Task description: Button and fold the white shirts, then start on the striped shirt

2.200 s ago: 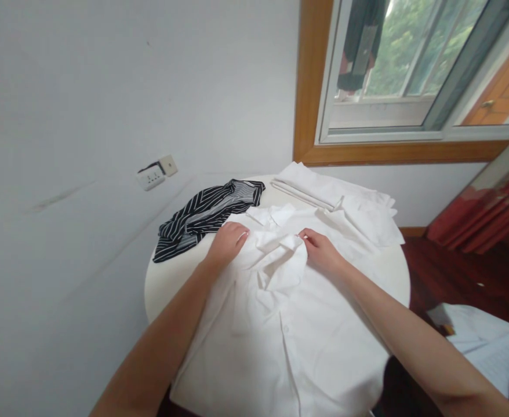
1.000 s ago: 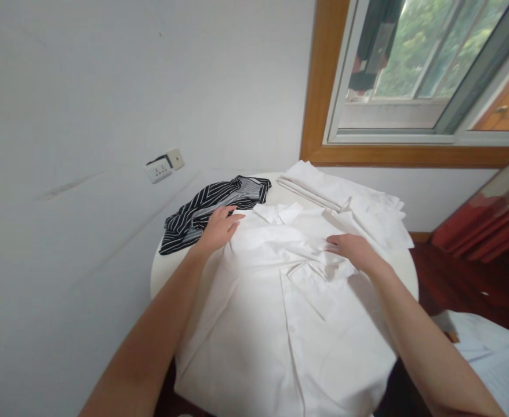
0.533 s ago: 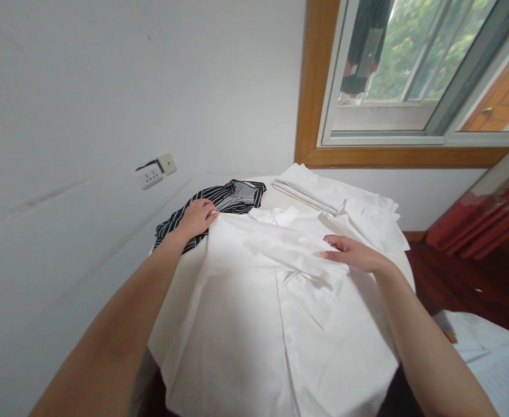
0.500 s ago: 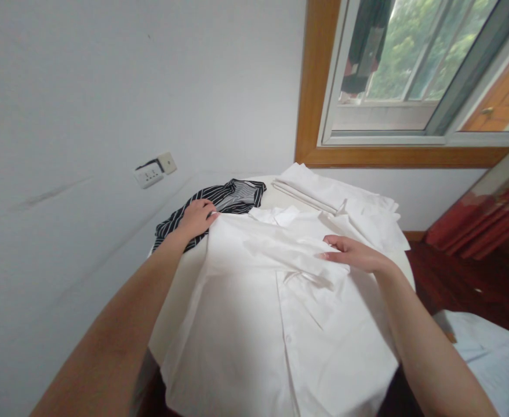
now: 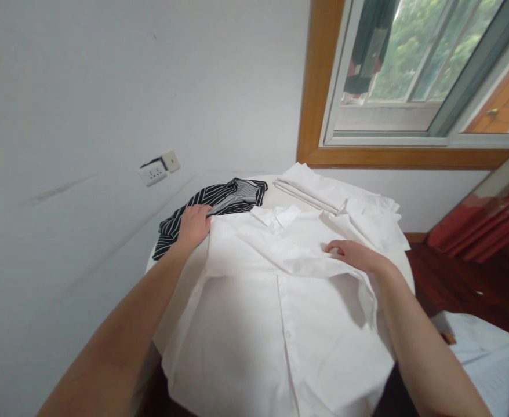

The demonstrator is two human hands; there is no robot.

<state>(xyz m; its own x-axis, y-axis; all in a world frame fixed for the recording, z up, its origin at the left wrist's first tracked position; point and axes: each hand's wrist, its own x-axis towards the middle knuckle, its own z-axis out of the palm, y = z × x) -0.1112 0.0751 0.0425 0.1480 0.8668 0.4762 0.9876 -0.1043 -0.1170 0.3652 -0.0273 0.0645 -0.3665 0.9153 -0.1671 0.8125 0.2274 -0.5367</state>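
Note:
A white button-front shirt (image 5: pixel 241 330) lies spread over a round table, its collar at the far side and its lower part hanging over the near edge. At its far left shoulder corner, my left hand (image 5: pixel 195 226) is closed on the edge of the cloth, next to a black-and-white striped garment (image 5: pixel 180 220). My right hand (image 5: pixel 352 255) rests on the upper right of the shirt with its fingers curled into the cloth. Under its wrist a fold of sleeve (image 5: pixel 363 295) hangs loosely. The fingertips' hold there is partly hidden.
Folded white clothes (image 5: pixel 324 188) lie at the table's far right. The pale tabletop (image 5: pixel 274 198) shows between garments. Behind are a wall with a socket (image 5: pixel 153 172) and a wood-framed window (image 5: pixel 393 156). Papers (image 5: pixel 493 353) lie low at the right, beside a red curtain (image 5: pixel 467 223).
The sleeve fold over the shirt front has shifted right and now drapes below my right wrist. My right fingers have curled in closer together. My left hand stays near the shoulder corner.

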